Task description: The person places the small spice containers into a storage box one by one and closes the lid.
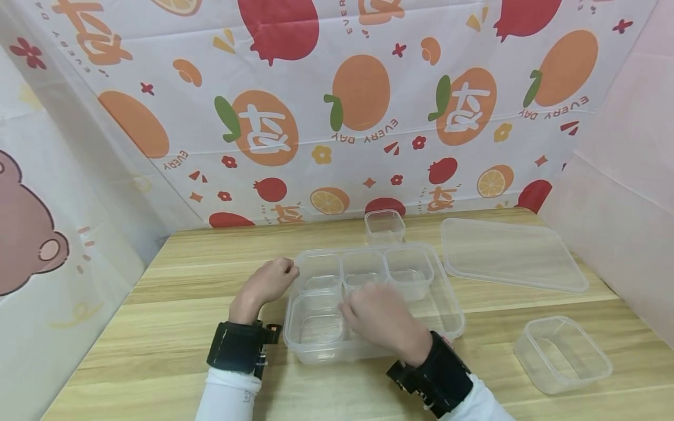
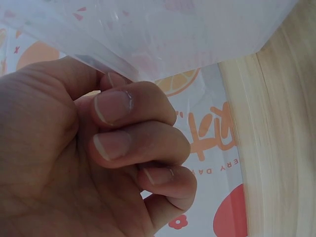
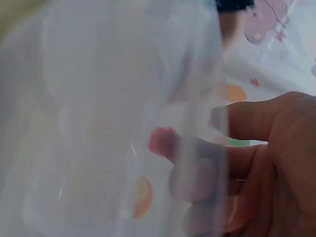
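Observation:
A large clear plastic container (image 1: 368, 351) stands on the table with small clear boxes inside. Three of these boxes (image 1: 363, 268) line its far side, and one box (image 1: 317, 321) sits at the near left. At the container's far left corner, my left hand (image 1: 270, 280) pinches the rim between thumb and index finger, the other fingers (image 2: 143, 143) curled below. Over the middle of the container is my right hand (image 1: 381, 318), close to the near-left box. Its loosely curled fingers show through blurred plastic in the right wrist view, thumb (image 3: 247, 118) apart from index finger.
Behind the container stands a small clear box (image 1: 385, 227). A flat clear lid (image 1: 511, 254) lies at the far right, and another clear box (image 1: 562, 355) is at the near right. A fruit-print cloth (image 1: 316, 117) hangs behind the wooden table (image 1: 174, 327).

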A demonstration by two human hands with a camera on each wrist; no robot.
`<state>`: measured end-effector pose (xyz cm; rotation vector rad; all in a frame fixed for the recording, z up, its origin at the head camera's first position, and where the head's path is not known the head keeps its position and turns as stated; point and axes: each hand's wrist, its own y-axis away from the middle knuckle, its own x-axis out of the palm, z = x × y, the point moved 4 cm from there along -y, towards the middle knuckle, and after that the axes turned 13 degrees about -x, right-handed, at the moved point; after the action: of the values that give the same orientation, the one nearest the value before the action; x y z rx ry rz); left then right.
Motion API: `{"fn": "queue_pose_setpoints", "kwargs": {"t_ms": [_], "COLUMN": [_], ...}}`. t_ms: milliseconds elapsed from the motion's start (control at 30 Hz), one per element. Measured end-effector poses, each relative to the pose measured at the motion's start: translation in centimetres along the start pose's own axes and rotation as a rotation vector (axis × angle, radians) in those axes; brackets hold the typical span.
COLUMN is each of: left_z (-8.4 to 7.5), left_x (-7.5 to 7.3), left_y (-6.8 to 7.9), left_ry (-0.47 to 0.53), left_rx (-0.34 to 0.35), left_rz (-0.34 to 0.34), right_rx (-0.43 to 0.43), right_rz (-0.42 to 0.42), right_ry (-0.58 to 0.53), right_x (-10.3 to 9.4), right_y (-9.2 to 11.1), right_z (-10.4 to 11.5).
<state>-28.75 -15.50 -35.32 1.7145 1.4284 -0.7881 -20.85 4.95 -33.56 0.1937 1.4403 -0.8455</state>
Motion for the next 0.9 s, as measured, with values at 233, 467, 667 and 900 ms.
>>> {"fn": "queue_pose_setpoints", "kwargs": {"t_ms": [233, 467, 667, 900], "left_z": [0.0, 0.0, -0.1, -0.2], "left_x": [-0.1, -0.2, -0.2, -0.4], "left_y": [-0.2, -0.3, -0.3, -0.4], "left_ry": [0.004, 0.004, 0.010, 0.009], "left_rx": [-0.007, -0.017, -0.016, -0.017], "left_rz": [0.004, 0.011, 0.021, 0.020], "right_rx": [0.086, 0.142, 0.177, 0.207], "right_rz": [-0.094, -0.143, -0.139, -0.146], "right_ry": [0.012, 0.000, 0.003, 0.002], "right_x": [-2.7, -4.4, -5.2, -6.2], "right_y": [0.5, 1.0, 1.2, 1.7], "right_z": [-1.7, -2.8, -3.3, -4.0]}}
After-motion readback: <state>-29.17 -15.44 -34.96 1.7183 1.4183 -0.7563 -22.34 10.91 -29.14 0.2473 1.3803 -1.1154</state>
